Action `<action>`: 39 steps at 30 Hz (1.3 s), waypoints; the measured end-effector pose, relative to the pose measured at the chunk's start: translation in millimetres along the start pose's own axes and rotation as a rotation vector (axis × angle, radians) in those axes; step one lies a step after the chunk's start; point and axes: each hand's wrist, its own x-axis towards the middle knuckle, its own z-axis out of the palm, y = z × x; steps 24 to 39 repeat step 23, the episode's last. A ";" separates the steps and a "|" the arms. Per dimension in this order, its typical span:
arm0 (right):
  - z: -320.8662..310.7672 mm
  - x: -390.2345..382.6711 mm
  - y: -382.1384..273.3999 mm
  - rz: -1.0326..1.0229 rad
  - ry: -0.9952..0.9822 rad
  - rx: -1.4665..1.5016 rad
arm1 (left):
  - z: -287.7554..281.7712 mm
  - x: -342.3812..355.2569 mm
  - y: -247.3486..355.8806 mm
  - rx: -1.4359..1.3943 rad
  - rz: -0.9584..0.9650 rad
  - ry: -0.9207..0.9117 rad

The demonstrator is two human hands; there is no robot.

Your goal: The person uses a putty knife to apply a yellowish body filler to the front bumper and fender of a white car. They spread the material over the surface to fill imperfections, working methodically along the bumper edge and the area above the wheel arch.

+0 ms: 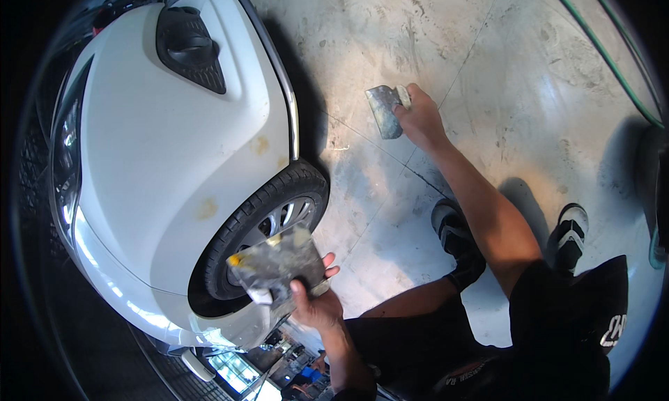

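Observation:
My left hand [317, 307] is closed on a grey, stained putty board [279, 258], thumb on top. A yellow dab [235, 260] sits on the board's corner. In front of the car wheel [279, 213], the board hides part of the tyre. Farther off, my right hand [421, 119] grips a wide, smeared putty spreader [385, 110] by its pale handle edge, held over the floor and apart from the car. The white car's body panel [160, 143] shows yellowish patches near the wheel arch, one of them a filler-like spot [208, 208].
The car's dark headlight [66, 143] and black fog lamp recess [189, 49] lie on the left. Concrete floor [376, 185] spreads to the right, with my shoes [571, 227] on it. A green hose [606, 52] curves along the upper right. A cluttered bench area [300, 366] shows at the bottom.

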 end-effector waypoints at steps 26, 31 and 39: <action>-205.8 -440.1 -539.3 -0.895 -0.459 -0.985 | 11.8 -208.7 397.5 -0.476 -0.087 0.126; -205.8 -440.1 -539.3 -0.895 -0.459 -0.985 | 11.8 -208.7 397.5 -0.476 -0.087 0.126; -205.8 -440.1 -539.3 -0.895 -0.459 -0.985 | 11.8 -208.7 397.5 -0.476 -0.087 0.126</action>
